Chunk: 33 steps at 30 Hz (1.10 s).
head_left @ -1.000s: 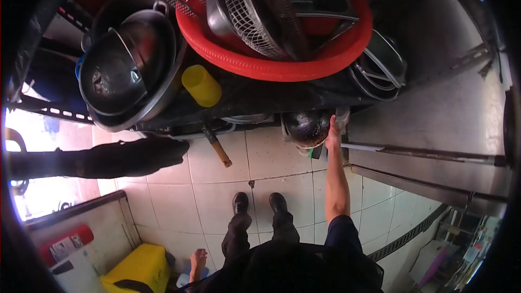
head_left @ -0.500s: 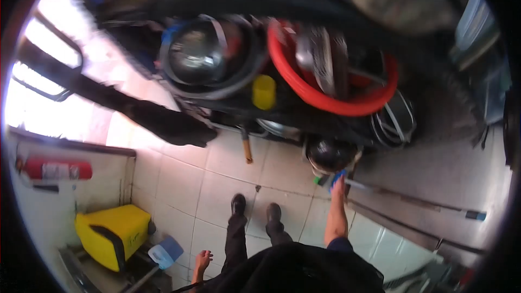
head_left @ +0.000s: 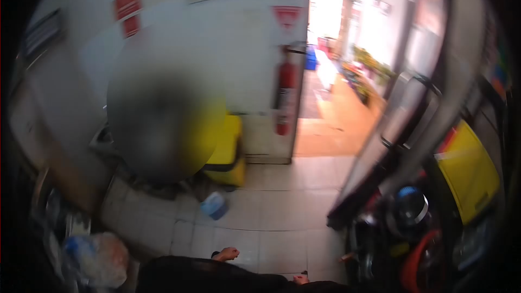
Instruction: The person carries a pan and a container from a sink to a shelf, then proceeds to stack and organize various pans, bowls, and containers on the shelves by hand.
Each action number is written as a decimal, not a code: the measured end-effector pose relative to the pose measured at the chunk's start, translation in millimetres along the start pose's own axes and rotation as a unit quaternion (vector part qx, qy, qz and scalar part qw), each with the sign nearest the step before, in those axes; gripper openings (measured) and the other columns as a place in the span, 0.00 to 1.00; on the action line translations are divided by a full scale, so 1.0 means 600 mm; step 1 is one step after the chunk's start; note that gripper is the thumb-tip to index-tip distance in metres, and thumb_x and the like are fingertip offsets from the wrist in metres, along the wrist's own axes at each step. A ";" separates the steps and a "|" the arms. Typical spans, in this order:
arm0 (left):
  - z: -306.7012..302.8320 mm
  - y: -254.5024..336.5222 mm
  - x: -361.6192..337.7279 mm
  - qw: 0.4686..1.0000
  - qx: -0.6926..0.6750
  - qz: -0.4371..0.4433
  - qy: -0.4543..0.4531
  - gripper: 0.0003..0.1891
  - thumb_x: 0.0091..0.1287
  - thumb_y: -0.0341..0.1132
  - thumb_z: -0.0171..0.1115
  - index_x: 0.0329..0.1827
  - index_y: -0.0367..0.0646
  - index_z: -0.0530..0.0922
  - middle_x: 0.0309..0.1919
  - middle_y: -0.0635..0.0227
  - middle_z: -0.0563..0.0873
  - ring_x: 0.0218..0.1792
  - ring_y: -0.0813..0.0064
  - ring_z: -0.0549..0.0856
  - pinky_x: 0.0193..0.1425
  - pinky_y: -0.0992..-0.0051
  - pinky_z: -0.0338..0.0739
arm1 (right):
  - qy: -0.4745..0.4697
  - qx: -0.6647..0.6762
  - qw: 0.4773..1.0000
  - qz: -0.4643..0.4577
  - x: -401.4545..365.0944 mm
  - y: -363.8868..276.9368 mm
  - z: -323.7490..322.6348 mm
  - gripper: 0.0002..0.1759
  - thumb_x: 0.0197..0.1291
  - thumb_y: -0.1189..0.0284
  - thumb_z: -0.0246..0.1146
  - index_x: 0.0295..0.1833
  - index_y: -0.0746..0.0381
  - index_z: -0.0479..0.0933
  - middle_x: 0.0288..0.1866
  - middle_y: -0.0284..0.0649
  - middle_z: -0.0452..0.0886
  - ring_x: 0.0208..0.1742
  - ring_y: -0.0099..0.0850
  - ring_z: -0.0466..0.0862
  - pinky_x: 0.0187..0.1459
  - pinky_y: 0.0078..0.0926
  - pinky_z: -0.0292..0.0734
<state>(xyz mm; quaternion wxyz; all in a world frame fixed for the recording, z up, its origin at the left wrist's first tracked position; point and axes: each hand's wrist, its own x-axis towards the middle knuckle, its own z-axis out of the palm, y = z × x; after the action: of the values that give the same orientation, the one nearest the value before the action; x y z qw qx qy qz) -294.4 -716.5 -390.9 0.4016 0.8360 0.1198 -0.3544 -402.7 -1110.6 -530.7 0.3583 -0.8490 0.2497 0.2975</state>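
and here is the blue tub [head_left: 214, 206], sitting on the floor [head_left: 277, 201] ahead of the left hand [head_left: 226, 254], apart from it and not touched. that hand hangs low before the dark clothing, fingers seemingly bent, nothing visible in them; whether they are clenched or just relaxed, i cannot tell. over to the right hand [head_left: 300, 279]: only a small bit peeks out at the bottom edge, so the state of its fingers, and whether they grasp anything, can't be told. both arms look carried close to the body, which would suit a narrow room like this.

back to the tub, boxy, smooth, probably plastic, with a paler top. just behind it stands the yellow box [head_left: 230, 163], flat-sided with dark trim, likely parked by the wall [head_left: 249, 65] to leave a way through; a blur swallows its left part. on that wall, the fire extinguisher [head_left: 283, 103], a glossy red cylinder hung upright beside the doorway [head_left: 325, 138], presumably for a quick grab.

out to the right, the red basin [head_left: 415, 263] shows a curved rim, and near it a round, shiny bowl [head_left: 407, 211], metal by the gleam, perhaps grouped to save space. far left, a plastic bag [head_left: 100, 260], crinkled and see-through, contents too blurred to name.
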 end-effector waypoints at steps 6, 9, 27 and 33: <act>-0.288 -0.290 -0.073 0.968 -0.152 -0.147 0.133 0.18 0.58 0.47 0.49 0.31 0.40 0.78 0.25 0.61 0.82 0.28 0.67 0.82 0.37 0.68 0.74 | 0.030 -0.123 0.987 -0.096 0.051 -0.337 0.055 0.19 0.48 0.56 0.62 0.25 0.62 0.80 0.20 0.39 0.79 0.24 0.31 0.78 0.29 0.31 0.71; -0.368 -0.400 -0.096 0.927 -0.158 -0.222 0.257 0.16 0.57 0.44 0.49 0.28 0.40 0.78 0.25 0.58 0.82 0.28 0.65 0.82 0.38 0.67 0.74 | 0.068 -0.147 0.957 -0.239 0.080 -0.549 0.115 0.20 0.48 0.56 0.62 0.24 0.63 0.79 0.18 0.40 0.79 0.21 0.32 0.77 0.27 0.31 0.70; -1.029 -0.444 -0.175 0.639 -0.518 -0.078 0.564 0.11 0.66 0.38 0.46 0.45 0.44 0.73 0.40 0.71 0.81 0.38 0.80 0.79 0.38 0.79 0.70 | -0.541 0.538 0.646 -0.034 0.062 -1.986 0.733 0.11 0.59 0.72 0.53 0.45 0.66 0.70 0.42 0.43 0.77 0.42 0.32 0.79 0.46 0.33 0.76; -1.180 -0.453 -0.159 0.603 -0.543 -0.094 0.577 0.18 0.66 0.47 0.47 0.50 0.43 0.70 0.46 0.67 0.78 0.42 0.73 0.78 0.43 0.70 0.73 | -0.014 0.445 0.886 -0.132 0.129 -2.081 0.760 0.21 0.56 0.57 0.55 0.36 0.68 0.71 0.35 0.49 0.77 0.37 0.40 0.79 0.36 0.38 0.72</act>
<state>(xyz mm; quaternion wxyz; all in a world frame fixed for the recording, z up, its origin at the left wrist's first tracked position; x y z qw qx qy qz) -143.5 3.1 -182.8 0.5936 0.4788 0.5750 0.2962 298.3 -9.6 -267.3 0.7377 -0.6216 0.2362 0.1169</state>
